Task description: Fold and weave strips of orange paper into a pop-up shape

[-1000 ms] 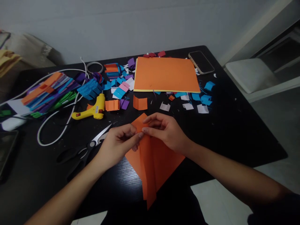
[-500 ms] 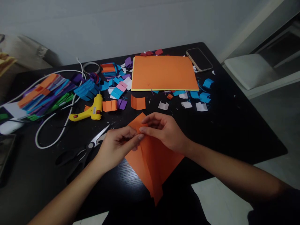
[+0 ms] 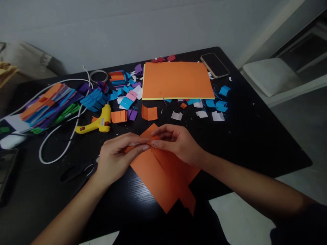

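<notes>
An orange paper sheet (image 3: 158, 183) lies turned cornerwise near the table's front edge, with a folded orange strip (image 3: 188, 199) sticking out past its lower right side. My left hand (image 3: 119, 154) pinches orange paper near the upper corner, thumb and fingers together. Facing it, my right hand (image 3: 180, 143) closes thumb and index finger on the same paper, its other fingers curled. The fingertips almost meet. Scissors (image 3: 76, 172) with black handles lie left of the sheet, their blades hidden under my left hand.
A yellow glue gun (image 3: 98, 122) and a looping white cable (image 3: 58, 160) lie at the left. Behind are stacked orange sheets (image 3: 178, 80), a phone (image 3: 214, 64), bundled coloured strips (image 3: 51, 102) and several cut paper pieces (image 3: 150, 113). The table's edge (image 3: 286, 172) runs along the right.
My left hand has shifted left and its fingers have straightened, covering the scissor blades. The folded strip's lower end has swung right across the sheet. My right hand has barely moved.
</notes>
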`<state>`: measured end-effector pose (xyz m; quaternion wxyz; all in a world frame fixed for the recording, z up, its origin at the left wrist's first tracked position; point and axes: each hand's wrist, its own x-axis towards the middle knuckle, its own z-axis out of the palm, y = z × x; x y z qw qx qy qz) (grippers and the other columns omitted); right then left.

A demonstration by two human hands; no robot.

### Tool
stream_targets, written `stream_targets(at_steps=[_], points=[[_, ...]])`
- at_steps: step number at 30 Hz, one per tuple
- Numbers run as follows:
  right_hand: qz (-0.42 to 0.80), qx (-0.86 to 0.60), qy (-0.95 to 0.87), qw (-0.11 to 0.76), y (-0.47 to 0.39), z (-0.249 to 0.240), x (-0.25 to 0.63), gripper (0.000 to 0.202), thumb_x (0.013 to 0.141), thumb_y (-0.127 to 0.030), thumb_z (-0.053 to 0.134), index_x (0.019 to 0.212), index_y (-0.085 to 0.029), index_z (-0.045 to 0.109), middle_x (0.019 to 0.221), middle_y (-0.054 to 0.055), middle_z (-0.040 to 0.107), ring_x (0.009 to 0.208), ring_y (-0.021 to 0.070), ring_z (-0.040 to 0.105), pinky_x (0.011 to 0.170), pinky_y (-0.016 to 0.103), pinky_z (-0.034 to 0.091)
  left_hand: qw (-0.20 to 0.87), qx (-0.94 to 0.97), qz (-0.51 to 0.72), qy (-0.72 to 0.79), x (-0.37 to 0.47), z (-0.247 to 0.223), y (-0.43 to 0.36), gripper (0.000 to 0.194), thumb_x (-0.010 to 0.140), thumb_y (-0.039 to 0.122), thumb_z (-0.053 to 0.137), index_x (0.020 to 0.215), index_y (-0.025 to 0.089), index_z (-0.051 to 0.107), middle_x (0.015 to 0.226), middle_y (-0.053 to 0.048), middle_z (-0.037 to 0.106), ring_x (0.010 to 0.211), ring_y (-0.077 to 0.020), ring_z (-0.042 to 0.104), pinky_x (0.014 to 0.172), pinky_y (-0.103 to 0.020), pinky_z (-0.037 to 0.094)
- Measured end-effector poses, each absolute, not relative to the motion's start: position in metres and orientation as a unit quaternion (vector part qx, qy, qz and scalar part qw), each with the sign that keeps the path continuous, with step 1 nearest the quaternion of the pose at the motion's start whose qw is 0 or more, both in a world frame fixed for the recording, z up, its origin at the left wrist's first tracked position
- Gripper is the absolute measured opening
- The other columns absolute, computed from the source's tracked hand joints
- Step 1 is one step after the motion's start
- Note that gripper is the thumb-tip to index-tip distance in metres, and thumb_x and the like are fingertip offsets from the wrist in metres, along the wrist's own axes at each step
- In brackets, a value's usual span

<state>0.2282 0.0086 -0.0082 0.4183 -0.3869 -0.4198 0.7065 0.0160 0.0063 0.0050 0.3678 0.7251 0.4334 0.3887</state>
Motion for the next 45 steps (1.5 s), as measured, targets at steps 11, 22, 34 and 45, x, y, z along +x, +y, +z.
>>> stream_targets(at_steps=[11,22,34,45], points=[[0.69,-0.398,-0.429,0.427,0.0067,-0.0075,0.2273,0.028,0.075,-0.029,0.089,0.096,-0.019,0.074,0.092,0.001,0.076,0.084,0.0134,0.072,0.081,0.028,0.057,0.364,0.736,0.405,0.401,0.0139,0.0016,0.009,0.017,0.084,0.011,0.082,0.096,0.022,0.08,0.089,-0.001,0.081,0.078,-0.013,0.074,0.07,-0.022,0.058],[0.673,-0.425,-0.437,0.418,0.0088,-0.0072,0.2273,0.03,0.073,-0.029,0.089,0.097,-0.019,0.074,0.088,0.001,0.076,0.082,0.0141,0.071,0.078,0.03,0.056,0.416,0.681,0.373,0.473,0.0121,0.0087,0.009,0.009,0.093,0.026,0.073,0.097,0.02,0.077,0.077,-0.001,0.076,0.069,-0.0124,0.07,0.066,-0.022,0.055],[0.68,-0.445,-0.429,0.394,0.0076,-0.0099,0.2254,0.027,0.077,-0.029,0.085,0.098,-0.019,0.073,0.085,0.0,0.076,0.081,0.0141,0.07,0.078,0.029,0.053,0.396,0.752,0.274,0.45,0.0159,0.0042,0.0081,0.022,0.1,0.028,0.058,0.081,0.018,0.064,0.067,0.004,0.054,0.062,-0.0098,0.049,0.057,-0.021,0.038],[0.738,-0.414,-0.337,0.414,0.0081,-0.0053,0.2228,0.025,0.086,-0.04,0.078,0.096,-0.019,0.071,0.075,-0.003,0.067,0.069,0.0103,0.061,0.067,0.024,0.047,0.376,0.743,0.309,0.46,0.0162,0.0044,0.0089,0.023,0.099,0.027,0.059,0.078,0.018,0.064,0.069,0.002,0.058,0.063,-0.0108,0.051,0.06,-0.022,0.04]])
